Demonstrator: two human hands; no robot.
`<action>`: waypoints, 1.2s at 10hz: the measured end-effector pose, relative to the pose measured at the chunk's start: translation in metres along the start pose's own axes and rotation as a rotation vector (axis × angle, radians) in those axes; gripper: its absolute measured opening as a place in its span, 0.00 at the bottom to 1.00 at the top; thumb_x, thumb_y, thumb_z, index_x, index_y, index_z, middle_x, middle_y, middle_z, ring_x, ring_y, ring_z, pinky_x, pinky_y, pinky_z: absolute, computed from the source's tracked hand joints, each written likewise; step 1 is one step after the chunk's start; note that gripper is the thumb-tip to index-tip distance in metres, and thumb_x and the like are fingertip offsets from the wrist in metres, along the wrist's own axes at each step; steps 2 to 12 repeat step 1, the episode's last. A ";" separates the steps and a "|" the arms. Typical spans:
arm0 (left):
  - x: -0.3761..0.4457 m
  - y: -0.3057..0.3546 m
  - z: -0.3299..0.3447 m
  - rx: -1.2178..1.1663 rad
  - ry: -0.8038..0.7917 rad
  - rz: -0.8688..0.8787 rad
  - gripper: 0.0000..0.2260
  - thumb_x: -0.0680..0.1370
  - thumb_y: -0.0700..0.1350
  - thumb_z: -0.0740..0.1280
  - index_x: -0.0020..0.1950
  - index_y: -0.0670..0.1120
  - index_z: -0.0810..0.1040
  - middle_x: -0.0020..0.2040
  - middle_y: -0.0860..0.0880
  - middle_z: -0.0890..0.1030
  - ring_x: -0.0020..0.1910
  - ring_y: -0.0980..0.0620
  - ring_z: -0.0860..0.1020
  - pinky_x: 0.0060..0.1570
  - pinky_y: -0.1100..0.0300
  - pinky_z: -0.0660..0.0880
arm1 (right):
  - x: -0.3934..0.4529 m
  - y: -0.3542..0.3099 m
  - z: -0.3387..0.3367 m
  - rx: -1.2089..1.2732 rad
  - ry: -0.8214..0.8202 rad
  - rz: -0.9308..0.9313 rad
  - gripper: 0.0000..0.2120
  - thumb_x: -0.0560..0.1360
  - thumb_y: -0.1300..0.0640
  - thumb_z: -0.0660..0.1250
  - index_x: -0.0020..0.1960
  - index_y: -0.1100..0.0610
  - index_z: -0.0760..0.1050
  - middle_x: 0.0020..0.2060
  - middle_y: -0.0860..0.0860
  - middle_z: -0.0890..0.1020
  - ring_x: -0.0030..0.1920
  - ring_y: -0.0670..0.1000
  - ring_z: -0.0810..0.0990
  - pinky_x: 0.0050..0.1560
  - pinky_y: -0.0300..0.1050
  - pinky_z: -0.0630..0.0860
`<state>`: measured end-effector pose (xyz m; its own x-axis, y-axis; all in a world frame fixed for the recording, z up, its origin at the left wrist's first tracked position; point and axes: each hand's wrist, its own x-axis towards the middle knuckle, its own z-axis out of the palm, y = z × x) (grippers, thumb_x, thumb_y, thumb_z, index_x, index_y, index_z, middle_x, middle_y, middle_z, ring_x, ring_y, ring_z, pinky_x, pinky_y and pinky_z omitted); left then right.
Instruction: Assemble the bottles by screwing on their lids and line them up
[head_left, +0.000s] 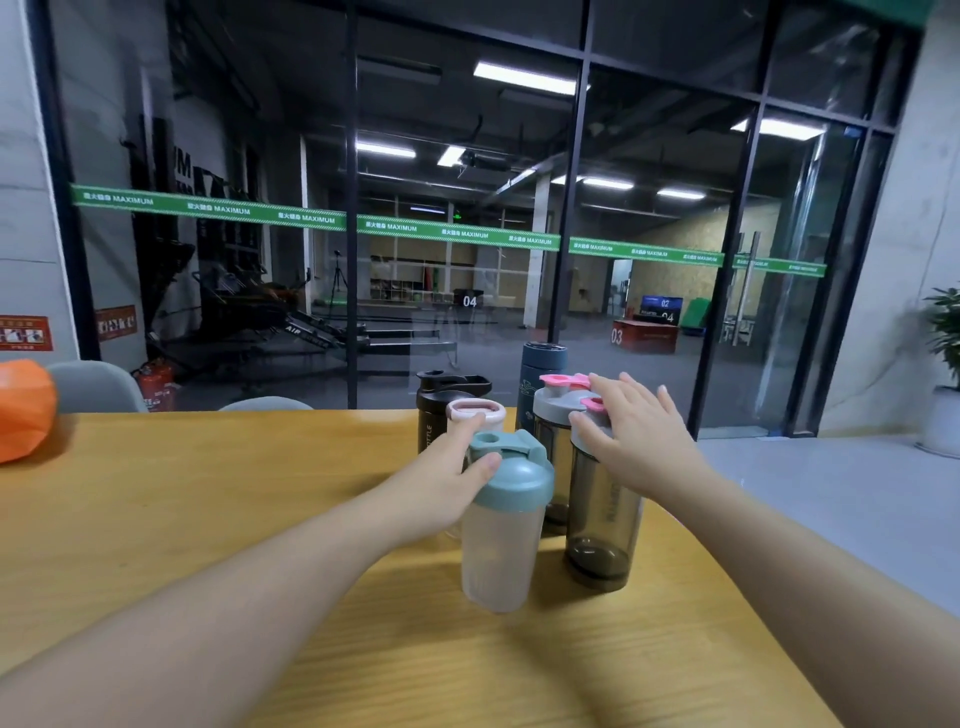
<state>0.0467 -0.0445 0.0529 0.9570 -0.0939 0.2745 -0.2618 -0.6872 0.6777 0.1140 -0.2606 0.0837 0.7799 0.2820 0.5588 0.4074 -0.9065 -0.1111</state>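
Bottles stand clustered on the yellow wooden surface (208, 519). My left hand (447, 467) wraps its grip round the frosted clear shaker with the teal lid (506, 519); my right hand (631, 426) rests flat, fingers apart, on the smoky grey bottle with the pink-capped lid (602, 519).

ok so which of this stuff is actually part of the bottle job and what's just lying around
Part of the job:
- teal-lidded shaker bottle, left hand on it
- two smoky bottles with pink-capped grey lids, right hand on top
- pink-lidded bottle
- black shaker
- dark blue flask

Just lying about:
- orange bag
- chairs
- potted plant
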 end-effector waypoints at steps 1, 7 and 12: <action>0.000 0.004 -0.010 -0.055 0.062 0.034 0.18 0.83 0.53 0.54 0.73 0.57 0.62 0.68 0.50 0.67 0.62 0.53 0.69 0.54 0.67 0.66 | 0.000 -0.010 -0.003 0.002 0.020 -0.066 0.26 0.79 0.44 0.54 0.75 0.50 0.58 0.74 0.48 0.64 0.76 0.49 0.54 0.76 0.53 0.45; 0.000 0.004 -0.010 -0.055 0.062 0.034 0.18 0.83 0.53 0.54 0.73 0.57 0.62 0.68 0.50 0.67 0.62 0.53 0.69 0.54 0.67 0.66 | 0.000 -0.010 -0.003 0.002 0.020 -0.066 0.26 0.79 0.44 0.54 0.75 0.50 0.58 0.74 0.48 0.64 0.76 0.49 0.54 0.76 0.53 0.45; 0.000 0.004 -0.010 -0.055 0.062 0.034 0.18 0.83 0.53 0.54 0.73 0.57 0.62 0.68 0.50 0.67 0.62 0.53 0.69 0.54 0.67 0.66 | 0.000 -0.010 -0.003 0.002 0.020 -0.066 0.26 0.79 0.44 0.54 0.75 0.50 0.58 0.74 0.48 0.64 0.76 0.49 0.54 0.76 0.53 0.45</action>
